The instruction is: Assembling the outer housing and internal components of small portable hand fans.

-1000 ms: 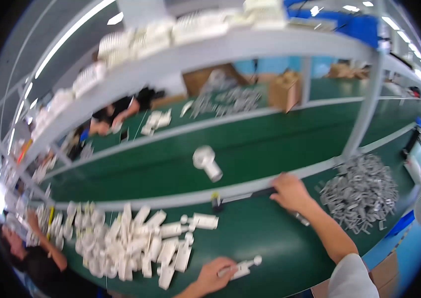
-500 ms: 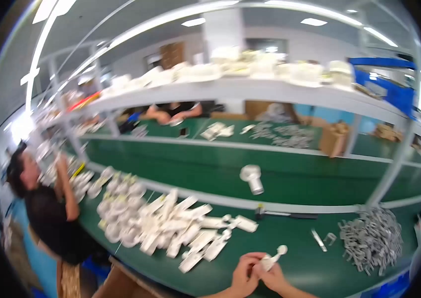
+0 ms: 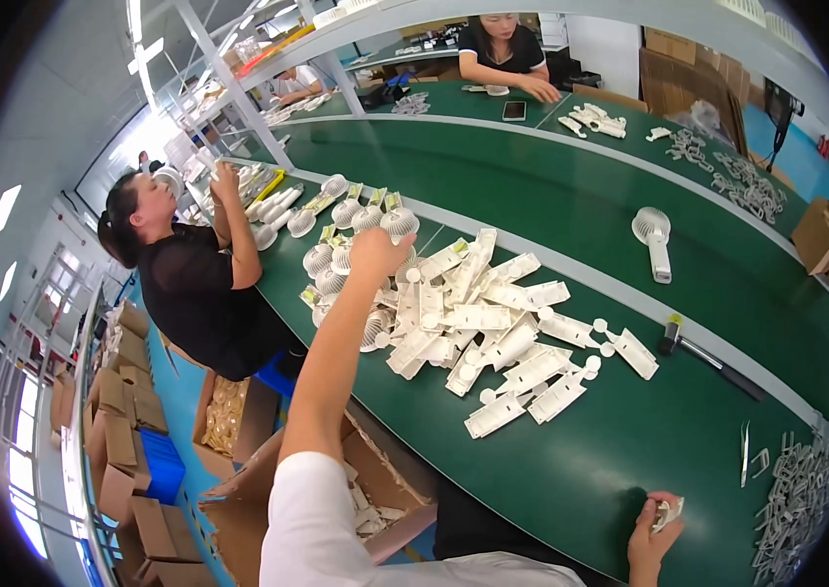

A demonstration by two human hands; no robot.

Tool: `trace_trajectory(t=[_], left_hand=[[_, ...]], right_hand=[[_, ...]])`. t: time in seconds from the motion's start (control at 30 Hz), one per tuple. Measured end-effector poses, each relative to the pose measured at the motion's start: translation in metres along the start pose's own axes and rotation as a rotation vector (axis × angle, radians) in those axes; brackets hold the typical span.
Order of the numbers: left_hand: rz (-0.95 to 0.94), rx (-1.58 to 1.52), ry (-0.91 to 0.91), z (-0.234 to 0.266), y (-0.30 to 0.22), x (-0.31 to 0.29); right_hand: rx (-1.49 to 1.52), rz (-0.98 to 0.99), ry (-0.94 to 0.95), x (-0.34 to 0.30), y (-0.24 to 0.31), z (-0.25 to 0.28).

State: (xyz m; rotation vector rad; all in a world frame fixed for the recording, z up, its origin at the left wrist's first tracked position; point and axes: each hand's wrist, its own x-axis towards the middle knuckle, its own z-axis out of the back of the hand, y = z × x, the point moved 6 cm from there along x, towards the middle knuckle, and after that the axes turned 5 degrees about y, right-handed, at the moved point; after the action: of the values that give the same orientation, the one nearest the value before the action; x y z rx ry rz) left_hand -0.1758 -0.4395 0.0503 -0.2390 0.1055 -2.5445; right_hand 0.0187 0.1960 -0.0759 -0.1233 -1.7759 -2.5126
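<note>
My left hand (image 3: 382, 256) reaches far out over a cluster of white fan heads (image 3: 319, 260) with round ribbed grilles. It touches or hovers just above them; its fingertips are hidden, so a grip cannot be made out. Low on the right, my right hand (image 3: 653, 536) is closed round a small white plastic part (image 3: 670, 513), mostly covered by the fingers. Between the hands lies a heap of white plastic handle shells (image 3: 481, 317), several with a round disc at one end.
An assembled white handheld fan (image 3: 653, 243) lies beyond the divider. A hammer (image 3: 708, 358), tweezers (image 3: 744, 453) and a pile of grey clips (image 3: 798, 509) are at right. An open carton (image 3: 238, 509) stands below the table edge. A co-worker (image 3: 201, 284) sits at left, another (image 3: 503, 61) across.
My hands, together on a white part before, are now apart. The left has swung out to the fan heads; the right keeps the part. The view has turned left and down.
</note>
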Motion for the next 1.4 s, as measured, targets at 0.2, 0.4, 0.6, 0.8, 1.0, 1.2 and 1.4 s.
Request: trace_trajectory(t=[0.2, 0.4, 0.6, 0.8, 1.0, 1.2, 1.4], left_hand=[[0.179, 0.293, 0.253, -0.045, -0.023, 0.039], [0.164, 0.054, 0.137, -0.042, 0.024, 0.057], [0.187, -0.883, 0.316, 0.045, -0.033, 0.007], [-0.498, -0.795, 0.182, 0.066, -0.088, -0.185], [-1.173, -0.342, 0.416, 0.031, -0.221, -0.36], [-1.35, -0.189, 0.586, -0.017, -0.277, -0.404], [-1.34, -0.333, 0.505, -0.025, -0.306, -0.409]], right_hand=[[-0.308, 0.152, 0.015, -0.005, 0.022, -0.008], [-0.223, 0.084, 0.042, -0.004, 0.014, -0.015], [-0.097, 0.053, -0.023, -0.011, 0.015, 0.009], [0.167, -0.051, -0.068, 0.017, 0.038, 0.029], [-0.569, -0.085, -0.4, -0.001, 0.041, 0.145], [-0.805, 0.014, -0.189, 0.049, 0.022, 0.203], [-0.892, 0.112, 0.317, 0.113, 0.014, 0.212]])
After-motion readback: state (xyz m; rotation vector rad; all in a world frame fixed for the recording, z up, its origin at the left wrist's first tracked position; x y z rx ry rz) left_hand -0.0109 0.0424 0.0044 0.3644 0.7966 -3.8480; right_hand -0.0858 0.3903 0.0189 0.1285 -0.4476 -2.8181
